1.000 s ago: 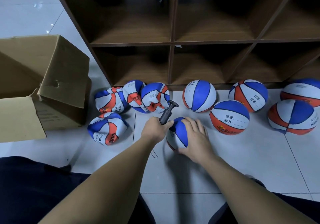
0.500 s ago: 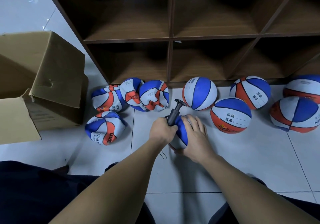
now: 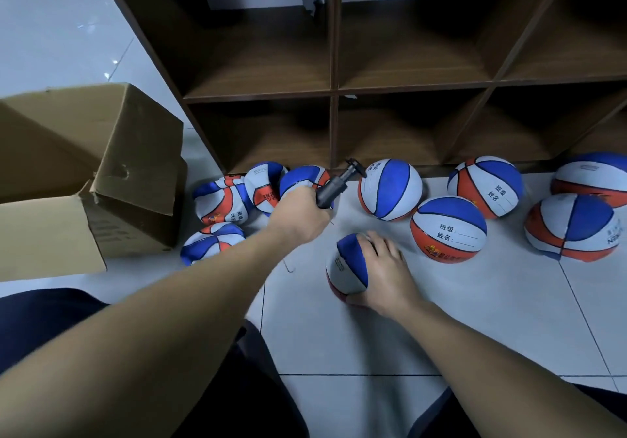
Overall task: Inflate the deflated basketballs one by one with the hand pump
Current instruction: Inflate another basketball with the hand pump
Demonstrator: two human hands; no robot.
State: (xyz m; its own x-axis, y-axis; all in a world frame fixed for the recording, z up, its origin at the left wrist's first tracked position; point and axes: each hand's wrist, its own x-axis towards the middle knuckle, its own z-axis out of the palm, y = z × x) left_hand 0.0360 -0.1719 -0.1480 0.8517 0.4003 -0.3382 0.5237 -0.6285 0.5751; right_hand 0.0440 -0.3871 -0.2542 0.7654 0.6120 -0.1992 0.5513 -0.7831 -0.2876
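The hand pump (image 3: 334, 188) is gripped by the left hand (image 3: 300, 212) at 11 o'clock from the basketball (image 3: 347, 268) (on the floor), which is grasped by the right hand (image 3: 386, 273); it should be kept steady

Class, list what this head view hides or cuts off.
- Pump: lower end hidden in the left hand; needle unseen.
- Held ball: right side covered by the right hand; valve not visible.
- Far-right ball: cut off by the frame edge.
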